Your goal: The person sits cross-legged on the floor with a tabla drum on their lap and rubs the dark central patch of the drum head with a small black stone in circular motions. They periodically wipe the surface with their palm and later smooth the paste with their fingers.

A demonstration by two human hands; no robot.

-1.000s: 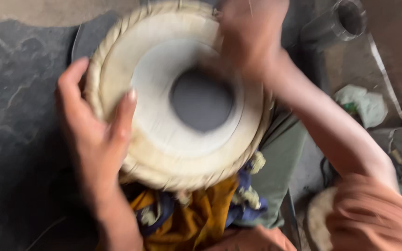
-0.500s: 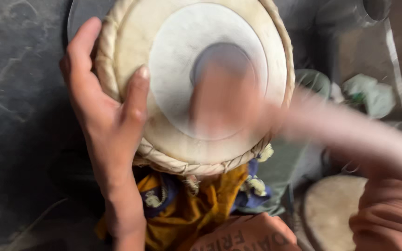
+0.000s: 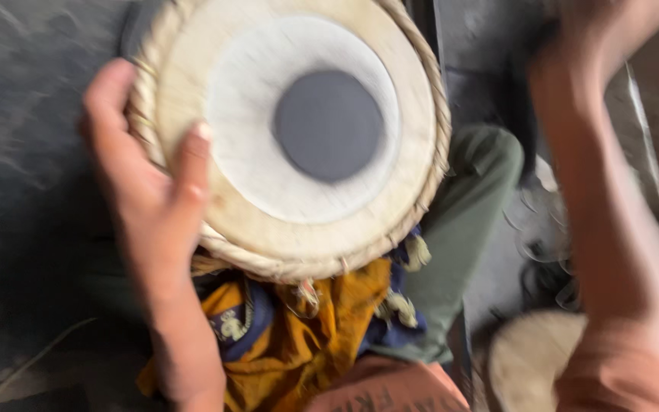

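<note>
We see one drum [image 3: 291, 137], its round head facing up at us with a single dark disc [image 3: 328, 126] at the centre, resting on yellow and blue cloth [image 3: 299, 343] over the lap. Our left hand [image 3: 143, 198] grips its left rim, fingers spread, thumb on the skin. Our right hand [image 3: 604, 30] hangs up and to the right, well apart; its fingers are too blurred to tell. The left is nearer.
</note>
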